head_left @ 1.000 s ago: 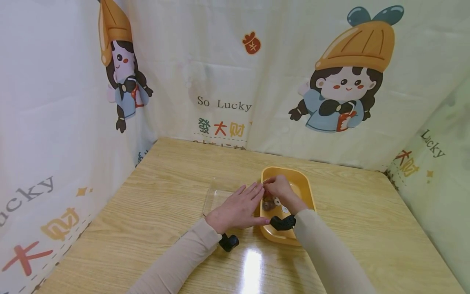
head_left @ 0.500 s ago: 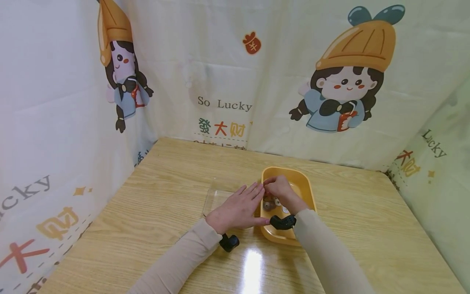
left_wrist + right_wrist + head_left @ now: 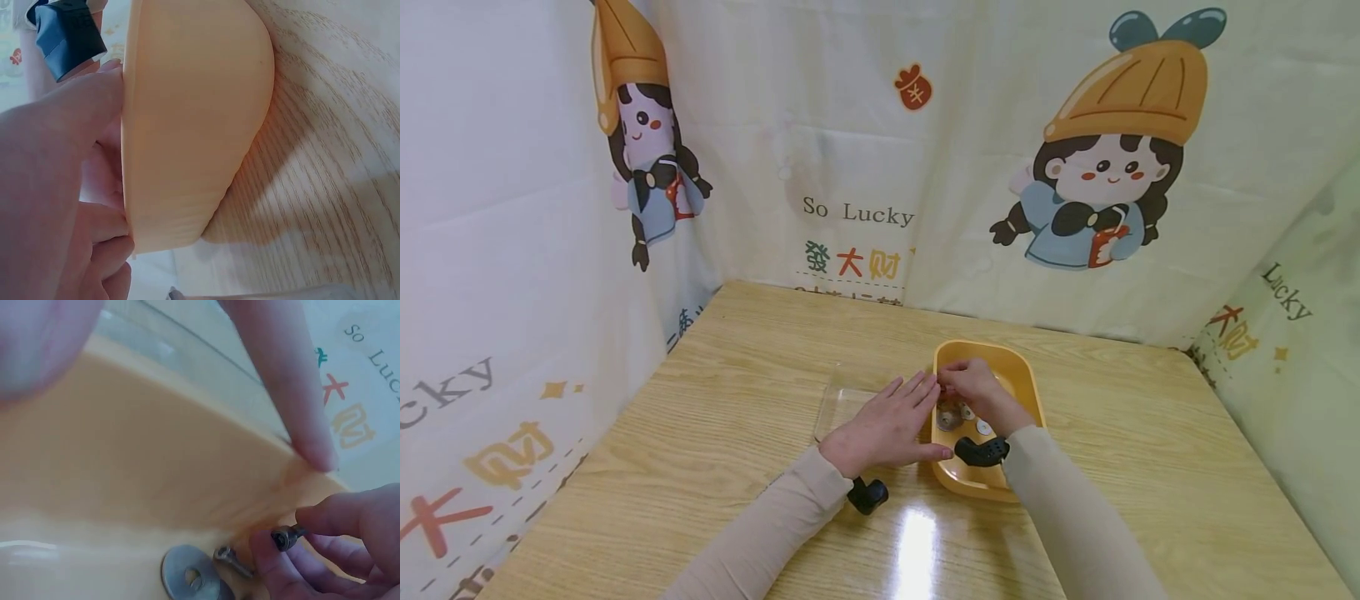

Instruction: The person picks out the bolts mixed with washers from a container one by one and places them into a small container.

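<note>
In the right wrist view, the right hand [image 3: 350, 540] pinches a small metal socket-head screw [image 3: 285, 539] between thumb and fingers, inside an orange-yellow plastic tub [image 3: 957, 483]. Below it on the tub floor lie a second socket-head screw [image 3: 232, 560] and a large flat washer [image 3: 181, 575]. Several more washers [image 3: 984, 427] show in the tub in the head view. With fingers straight, the left hand [image 3: 886, 423] rests on the tub's left rim. The tub's outer wall [image 3: 194, 119] fills the middle of the left wrist view.
A clear plastic box [image 3: 829, 410] stands left of the tub, partly covered by the left hand. The wooden table [image 3: 715, 400] reaches to a printed curtain [image 3: 850, 150] at the back and sides. A black wrist camera [image 3: 868, 496] sits under the left wrist.
The right hand and wrist have shifted very slightly to the right within the tub. The left hand stays on the rim.
</note>
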{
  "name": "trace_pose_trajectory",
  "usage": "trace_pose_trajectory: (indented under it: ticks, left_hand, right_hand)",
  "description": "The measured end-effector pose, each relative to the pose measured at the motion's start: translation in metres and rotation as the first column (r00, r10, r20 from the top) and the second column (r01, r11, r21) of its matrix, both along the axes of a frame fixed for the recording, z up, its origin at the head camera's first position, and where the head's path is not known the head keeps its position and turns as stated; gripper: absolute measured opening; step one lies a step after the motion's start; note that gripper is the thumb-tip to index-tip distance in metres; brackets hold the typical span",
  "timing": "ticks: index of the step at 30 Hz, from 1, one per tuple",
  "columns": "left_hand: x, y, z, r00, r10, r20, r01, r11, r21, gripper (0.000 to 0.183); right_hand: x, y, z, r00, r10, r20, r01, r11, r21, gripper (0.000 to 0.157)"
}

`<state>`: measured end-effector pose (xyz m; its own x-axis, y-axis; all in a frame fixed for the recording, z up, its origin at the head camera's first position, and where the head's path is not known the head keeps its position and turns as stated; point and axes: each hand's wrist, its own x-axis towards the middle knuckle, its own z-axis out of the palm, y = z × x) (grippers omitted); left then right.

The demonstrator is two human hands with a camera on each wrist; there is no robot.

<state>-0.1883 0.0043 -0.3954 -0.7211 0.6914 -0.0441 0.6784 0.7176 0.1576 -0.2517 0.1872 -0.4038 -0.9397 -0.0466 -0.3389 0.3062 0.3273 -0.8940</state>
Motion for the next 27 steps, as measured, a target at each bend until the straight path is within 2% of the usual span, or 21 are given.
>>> trace_pose_trajectory:
  ticks: [4,7,13,20,27]
  left_hand:
    - [-0.001,-0.001,-0.001,1.0,-0.007,0.003,0.007,1.0,0.02,0.096]
    - [-0.001,-0.001,-0.003,1.0,-0.009,0.004,0.008,0.999,0.037,0.096]
    - [0.0,-0.002,-0.003,1.0,-0.007,0.02,0.006,0.998,0.056,0.096]
    - [0.001,-0.007,-0.004,1.0,0.005,-0.004,-0.005,0.998,0.056,0.095]
    - [0.002,-0.025,0.002,0.998,0.056,-0.006,-0.056,0.995,0.077,0.098]
  right_hand:
    - [0.002,0.005,-0.002,1.0,-0.009,0.003,0.009,0.999,-0.046,0.028]
    - [0.002,0.008,-0.001,1.0,-0.005,0.005,0.006,0.996,-0.094,0.028]
    - [0.003,0.01,0.003,1.0,0.008,-0.001,-0.008,0.992,-0.126,0.032]
    - [0.005,0.01,0.016,0.999,0.027,-0.031,-0.031,0.99,-0.136,0.03]
    - [0.007,0.011,0.032,0.994,0.073,-0.083,-0.082,0.99,-0.114,0.03]
